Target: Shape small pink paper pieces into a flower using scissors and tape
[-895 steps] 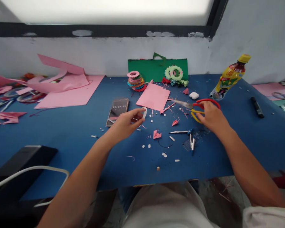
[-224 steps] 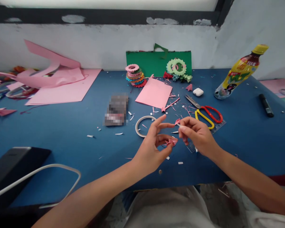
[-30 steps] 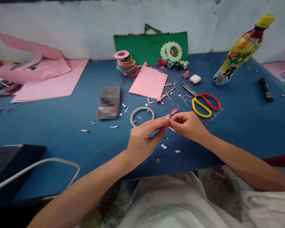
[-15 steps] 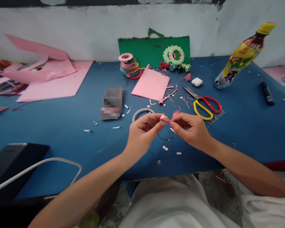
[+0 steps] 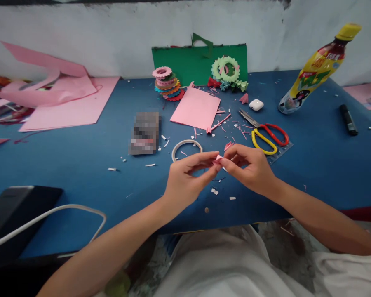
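Scissors (image 5: 257,125), in the right hand (image 5: 250,169) half a minute ago, now lie on the blue counter (image 5: 95,181) just beyond that hand. Left hand (image 5: 185,179) and right hand meet, fingertips pinching a small folded pink paper (image 5: 218,159) between them. A tape ring (image 5: 187,141) lies just beyond the left hand; a pink sheet (image 5: 196,108) rests farther ahead of both.

Blue table (image 5: 80,173) abuts pale wall (image 5: 120,37); grey floor (image 5: 272,239) lies below.
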Tool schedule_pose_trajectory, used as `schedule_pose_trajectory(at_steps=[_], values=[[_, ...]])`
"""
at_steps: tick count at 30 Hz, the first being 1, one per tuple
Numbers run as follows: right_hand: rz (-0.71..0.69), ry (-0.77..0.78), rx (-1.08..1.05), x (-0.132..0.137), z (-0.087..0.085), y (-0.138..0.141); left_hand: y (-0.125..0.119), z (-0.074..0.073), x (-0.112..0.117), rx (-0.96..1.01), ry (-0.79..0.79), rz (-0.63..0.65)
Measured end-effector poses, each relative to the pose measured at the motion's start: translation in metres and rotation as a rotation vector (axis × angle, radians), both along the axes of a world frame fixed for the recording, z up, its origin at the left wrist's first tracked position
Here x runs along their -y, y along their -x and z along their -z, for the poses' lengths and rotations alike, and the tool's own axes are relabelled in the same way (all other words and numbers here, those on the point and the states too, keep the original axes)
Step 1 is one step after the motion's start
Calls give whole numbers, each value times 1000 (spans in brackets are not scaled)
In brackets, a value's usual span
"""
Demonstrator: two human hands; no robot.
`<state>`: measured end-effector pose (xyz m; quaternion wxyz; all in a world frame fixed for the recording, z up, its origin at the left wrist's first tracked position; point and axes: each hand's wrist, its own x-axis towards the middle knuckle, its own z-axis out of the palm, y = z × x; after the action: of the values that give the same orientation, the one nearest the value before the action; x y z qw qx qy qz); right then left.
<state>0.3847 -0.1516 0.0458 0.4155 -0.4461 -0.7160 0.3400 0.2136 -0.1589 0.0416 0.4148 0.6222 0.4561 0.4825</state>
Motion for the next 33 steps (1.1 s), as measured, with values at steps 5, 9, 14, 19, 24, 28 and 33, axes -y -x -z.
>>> schedule_pose_trajectory(at_steps=[5, 9, 14, 19, 24, 28, 33], values=[[-15, -36, -6, 0, 2, 0, 1, 3, 2, -114, -160, -5], [-7, -9, -3, 0, 2, 2, 1, 0, 0, -41, -27, -20], [-10, -3, 2, 0, 2, 2, 0, -4, -3, 57, 79, -21], [-47, 48, -20, 1, 2, -1, 1, -8, -7, 211, 254, 65], [-92, 82, -80, 2, -1, -4, 5, -9, -12, 275, 315, 115], [-119, 102, -120, 4, -4, -2, 6, -9, -12, 278, 311, 128], [-12, -45, 109, -6, 1, -8, 6, -11, -12, 280, 298, 144]])
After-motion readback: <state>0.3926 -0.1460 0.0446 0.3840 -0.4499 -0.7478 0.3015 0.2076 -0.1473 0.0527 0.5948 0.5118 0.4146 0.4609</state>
